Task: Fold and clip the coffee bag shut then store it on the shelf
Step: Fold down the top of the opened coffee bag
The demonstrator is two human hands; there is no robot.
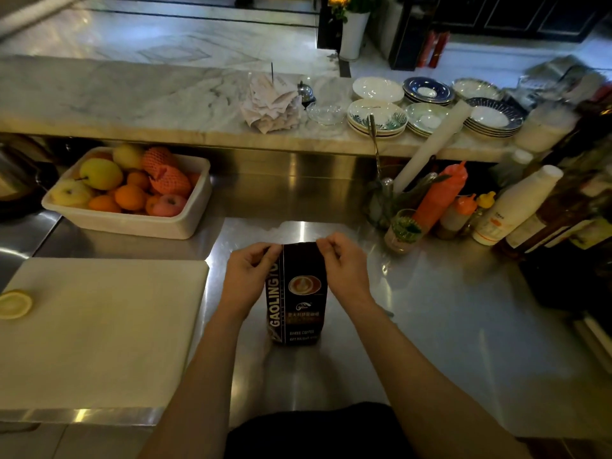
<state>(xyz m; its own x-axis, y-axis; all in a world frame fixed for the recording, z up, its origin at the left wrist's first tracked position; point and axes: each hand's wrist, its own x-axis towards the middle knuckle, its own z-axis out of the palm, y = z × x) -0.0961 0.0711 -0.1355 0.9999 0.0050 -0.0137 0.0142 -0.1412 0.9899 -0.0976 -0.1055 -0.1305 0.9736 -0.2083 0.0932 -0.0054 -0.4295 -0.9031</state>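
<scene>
A dark coffee bag (298,299) with a latte picture and white lettering stands upright on the steel counter (447,326), straight in front of me. My left hand (250,270) pinches the top left corner of the bag. My right hand (341,261) pinches the top right corner. The bag's top edge runs flat between the two hands. No clip shows in view.
A white cutting board (99,326) with a lemon half (15,303) lies to the left. A white tub of fruit (132,223) sits behind it. Sauce bottles (440,197) and a glass (402,231) crowd the right. Stacked plates (377,119) stand on the marble ledge (132,97) behind.
</scene>
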